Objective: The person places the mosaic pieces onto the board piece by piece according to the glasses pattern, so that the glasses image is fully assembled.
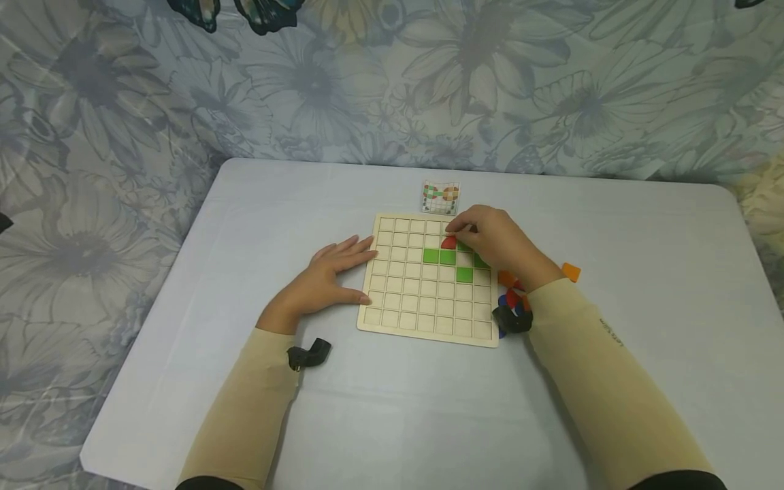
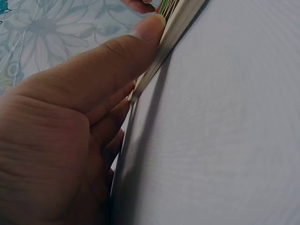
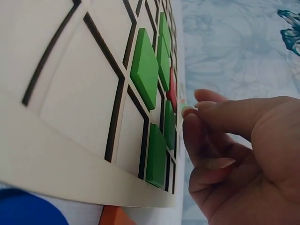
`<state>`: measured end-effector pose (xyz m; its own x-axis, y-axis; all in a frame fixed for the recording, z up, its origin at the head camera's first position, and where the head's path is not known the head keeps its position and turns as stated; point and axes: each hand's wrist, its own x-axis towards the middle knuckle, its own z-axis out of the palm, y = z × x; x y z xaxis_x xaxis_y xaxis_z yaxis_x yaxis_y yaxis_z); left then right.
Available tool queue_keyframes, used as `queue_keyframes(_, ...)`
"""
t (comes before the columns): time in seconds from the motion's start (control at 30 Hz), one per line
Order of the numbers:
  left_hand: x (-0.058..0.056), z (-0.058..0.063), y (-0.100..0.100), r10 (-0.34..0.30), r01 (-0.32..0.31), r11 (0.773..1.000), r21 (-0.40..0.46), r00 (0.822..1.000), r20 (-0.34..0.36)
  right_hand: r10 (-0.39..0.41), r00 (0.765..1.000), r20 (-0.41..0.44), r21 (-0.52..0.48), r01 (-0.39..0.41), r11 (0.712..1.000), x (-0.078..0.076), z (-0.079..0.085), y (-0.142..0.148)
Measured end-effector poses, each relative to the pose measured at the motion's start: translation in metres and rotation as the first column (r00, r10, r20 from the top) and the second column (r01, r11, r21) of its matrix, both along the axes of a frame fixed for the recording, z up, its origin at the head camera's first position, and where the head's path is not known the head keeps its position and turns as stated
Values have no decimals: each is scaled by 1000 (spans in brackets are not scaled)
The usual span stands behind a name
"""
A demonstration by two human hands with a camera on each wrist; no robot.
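Observation:
A pale wooden grid board (image 1: pixel 416 303) lies on the table with several green square tiles (image 1: pixel 464 274) and a red rounded piece (image 1: pixel 449 242) in its cells. My left hand (image 1: pixel 331 275) spreads its fingers along the board's left side. In the left wrist view, the thumb (image 2: pixel 147 30) touches the board's edge. My right hand (image 1: pixel 490 235) is over the board's far right part, thumb and index fingertips close together beside the red piece. The right wrist view shows its other fingers curled; whether a piece sits between the fingertips is hidden.
A small pattern card (image 1: pixel 440 198) lies just beyond the board. Right of the board are loose red pieces (image 1: pixel 513 298), blue pieces and an orange piece (image 1: pixel 571 272), partly hidden by the right wrist. A floral cloth (image 1: pixel 392 88) hangs behind the white table (image 1: pixel 392 408).

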<state>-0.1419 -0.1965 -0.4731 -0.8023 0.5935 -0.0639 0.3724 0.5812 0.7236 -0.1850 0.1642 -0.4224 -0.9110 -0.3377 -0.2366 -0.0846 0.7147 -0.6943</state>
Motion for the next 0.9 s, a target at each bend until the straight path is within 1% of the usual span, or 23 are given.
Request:
queue_keyframes(0.1,0,1,0,1,-1,1000,-1,1000,4,0,1000,-5,-6,0,1000,0,1,0)
queue_keyframes(0.33,1,1,0,5,-5,1000,0,1000,11,13,1000,15,9,-14,1000,1,-1,-2)
queue_keyframes(0.43,1,2,1,5,-5,1000,1,1000,9,14,1000,11,-5,-14,1000,2,-1,0)
queue_keyframes(0.57,2,4,2,9,-9,1000,4,1000,18,-17,1000,23,-62,18,998,5,0,3)
queue_keyframes(0.7,2,4,3,10,-10,1000,0,1000,24,-61,997,37,-127,65,990,10,5,10)
queue_keyframes(0.9,3,3,2,12,-12,1000,-3,1000,21,-116,993,23,-250,118,961,19,13,21)
